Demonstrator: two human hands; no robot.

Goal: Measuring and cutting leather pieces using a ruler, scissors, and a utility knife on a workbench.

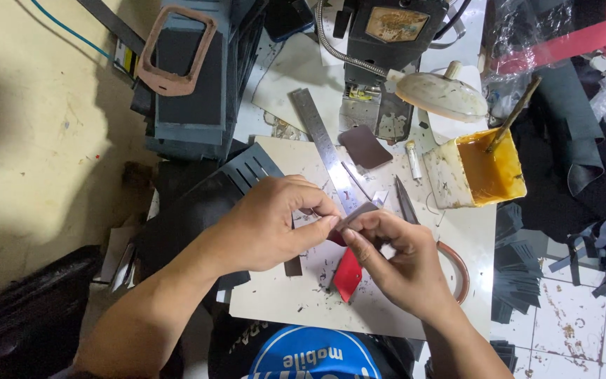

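Pinching one small grey piece (354, 213) between them, left hand (271, 224) and right hand (401, 263) meet fingertip to fingertip; its red strip (347, 274) hangs toward the wearer, nearer the right.

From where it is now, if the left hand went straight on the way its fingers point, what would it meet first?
The left hand points right, at the small grey piece both hands pinch. Straight on, it would first meet the right hand, whose fingers already touch or nearly touch it, though depth is hard to judge.
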